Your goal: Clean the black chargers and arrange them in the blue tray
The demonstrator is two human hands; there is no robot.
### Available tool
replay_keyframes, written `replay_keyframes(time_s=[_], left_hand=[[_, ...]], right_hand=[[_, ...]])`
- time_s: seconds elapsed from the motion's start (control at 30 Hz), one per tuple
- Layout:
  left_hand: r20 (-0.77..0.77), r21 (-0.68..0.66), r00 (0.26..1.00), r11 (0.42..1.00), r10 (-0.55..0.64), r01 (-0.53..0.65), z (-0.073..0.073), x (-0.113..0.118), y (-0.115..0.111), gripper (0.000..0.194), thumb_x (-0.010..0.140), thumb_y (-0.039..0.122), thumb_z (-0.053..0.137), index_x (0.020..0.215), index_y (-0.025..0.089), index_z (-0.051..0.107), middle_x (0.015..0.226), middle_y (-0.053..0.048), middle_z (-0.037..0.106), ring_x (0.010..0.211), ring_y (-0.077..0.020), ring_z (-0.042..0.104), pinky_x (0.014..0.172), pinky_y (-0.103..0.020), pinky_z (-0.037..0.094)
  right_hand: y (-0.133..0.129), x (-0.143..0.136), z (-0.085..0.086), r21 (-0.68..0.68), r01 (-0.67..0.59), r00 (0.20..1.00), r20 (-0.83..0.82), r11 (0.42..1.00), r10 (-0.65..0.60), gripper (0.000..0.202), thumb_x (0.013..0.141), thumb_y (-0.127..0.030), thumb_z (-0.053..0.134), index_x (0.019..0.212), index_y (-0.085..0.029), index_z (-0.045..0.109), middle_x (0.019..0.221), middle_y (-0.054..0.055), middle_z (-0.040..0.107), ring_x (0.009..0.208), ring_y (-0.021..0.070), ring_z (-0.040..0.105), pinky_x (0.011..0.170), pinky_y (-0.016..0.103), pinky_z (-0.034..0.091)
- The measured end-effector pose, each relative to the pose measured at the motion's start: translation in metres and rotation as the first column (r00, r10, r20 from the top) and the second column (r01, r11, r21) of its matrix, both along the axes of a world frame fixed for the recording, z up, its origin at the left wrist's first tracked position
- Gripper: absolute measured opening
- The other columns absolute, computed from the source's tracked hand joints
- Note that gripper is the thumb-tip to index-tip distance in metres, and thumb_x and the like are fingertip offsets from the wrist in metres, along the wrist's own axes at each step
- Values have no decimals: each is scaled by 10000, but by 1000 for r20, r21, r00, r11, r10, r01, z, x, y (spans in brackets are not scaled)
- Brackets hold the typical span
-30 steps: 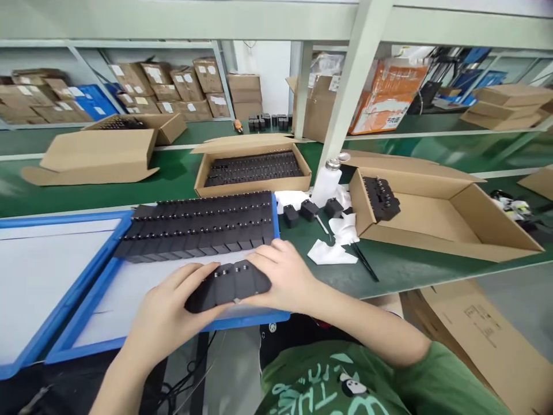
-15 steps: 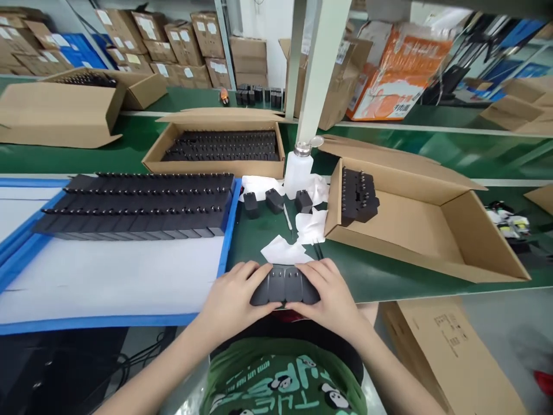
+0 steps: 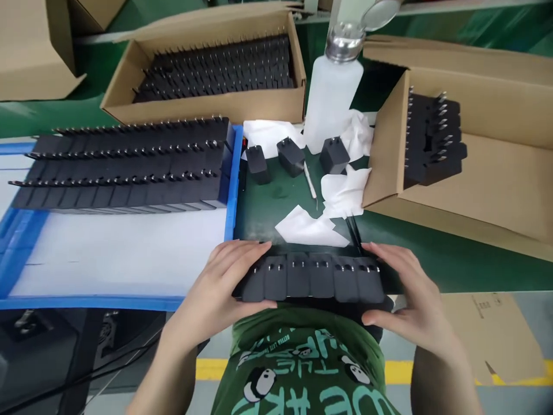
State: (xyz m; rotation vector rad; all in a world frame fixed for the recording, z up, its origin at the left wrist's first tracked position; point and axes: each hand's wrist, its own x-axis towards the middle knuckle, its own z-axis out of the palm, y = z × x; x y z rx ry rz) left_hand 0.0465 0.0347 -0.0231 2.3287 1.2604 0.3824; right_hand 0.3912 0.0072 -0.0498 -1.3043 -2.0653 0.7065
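Several black plug adapters (image 3: pixel 310 276) stand side by side in a row at the table's front edge, metal pins facing up. My left hand (image 3: pixel 227 282) grips the left end of this row, thumb in front and fingers behind. Around the right end, my right hand (image 3: pixel 408 294) has its thumb and fingers spread apart, close beside the last adapter. Beyond the row lie a white wipe (image 3: pixel 309 226), black tweezers (image 3: pixel 354 233) and a thin white tool (image 3: pixel 310 180). Three loose adapters, one of them (image 3: pixel 334 154) at the right, stand farther back.
A blue-edged tray (image 3: pixel 125 253) at the left holds rows of adapters (image 3: pixel 129 167). One cardboard box (image 3: pixel 207 108) behind is full of adapters; another box (image 3: pixel 484 216) at the right holds a few. A white pump bottle (image 3: pixel 332 95) stands between them.
The row between my hands is now longer, with more adapters showing. My hands are farther apart, and my right hand has opened at the right end. The view has moved closer to the table.
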Motion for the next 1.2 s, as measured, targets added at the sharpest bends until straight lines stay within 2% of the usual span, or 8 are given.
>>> replay_keyframes(time_s=[0.2, 0.57, 0.67, 0.77, 0.87, 0.93, 1.07, 1.2], left_hand=[[65, -69, 998, 998, 16, -12, -2, -1, 3, 833, 843, 522, 710, 1506, 296, 258, 1318, -77, 619, 1232, -275, 531, 1065, -424, 380], [52, 16, 998, 1000, -18, 17, -2, 2, 5, 590, 889, 401, 695, 1368, 201, 416, 1202, -71, 678, 1098, -234, 624, 1054, -393, 367], [50, 20, 999, 1000, -15, 14, -3, 1, 4, 584, 880, 367, 704, 1365, 205, 423, 1195, -74, 679, 1125, -250, 608, 1043, -406, 377], [38, 15, 999, 1000, -13, 13, -3, 1, 5, 587, 870, 350, 708, 1368, 211, 429, 1204, -69, 676, 1154, -263, 590, 1020, -409, 388], [45, 13, 999, 1000, -17, 17, -4, 2, 6, 584, 862, 338, 711, 1362, 224, 431, 1196, -54, 679, 1143, -256, 590, 1003, -405, 394], [56, 11, 998, 1000, -16, 16, -4, 3, 6, 588, 858, 344, 717, 1358, 232, 428, 1195, -49, 680, 1135, -253, 589, 996, -404, 397], [54, -3, 999, 1000, -7, 7, -6, 1, 4, 608, 871, 430, 707, 1370, 250, 411, 1227, -47, 661, 1142, -253, 575, 1001, -411, 395], [60, -27, 998, 1000, 12, -11, -8, -2, 1, 668, 853, 570, 678, 1385, 283, 394, 1243, -51, 641, 1153, -272, 556, 1022, -444, 399]], right_hand=[[10, -6, 3, 9, -60, 997, 51, 998, 60, 718, 821, -365, 771, 1451, -250, 447, 1272, 106, 611, 1123, 284, 558, 944, 438, 495], [16, -10, 5, 38, -76, 997, 25, 996, 76, 625, 818, -312, 775, 1384, -260, 515, 1207, 103, 653, 1065, 285, 603, 883, 445, 506], [14, -5, 2, -19, -81, 997, 21, 997, 81, 737, 794, -469, 774, 1432, -256, 472, 1276, 125, 618, 1122, 313, 579, 925, 475, 494], [15, 3, 3, -82, -34, 992, -120, 996, 24, 758, 862, -656, 578, 1491, -270, 405, 1370, 142, 553, 1172, 352, 557, 891, 512, 516], [23, 5, 16, -43, 88, 984, -150, 995, -94, 455, 964, -379, 531, 1416, -336, 503, 1296, 89, 609, 1126, 331, 600, 849, 494, 540], [33, 2, 32, 7, 106, 993, -48, 994, -106, 431, 934, -212, 545, 1330, -379, 568, 1214, 51, 651, 1088, 314, 629, 865, 485, 545], [62, -14, 60, 100, 18, 994, 102, 995, -28, 416, 933, -155, 554, 1287, -371, 581, 1183, 18, 664, 1055, 241, 653, 889, 402, 566], [99, -36, 62, -20, -297, 915, 281, 955, 290, 344, 969, -215, 534, 1300, -290, 585, 1210, 30, 659, 1084, 188, 646, 931, 340, 554]])
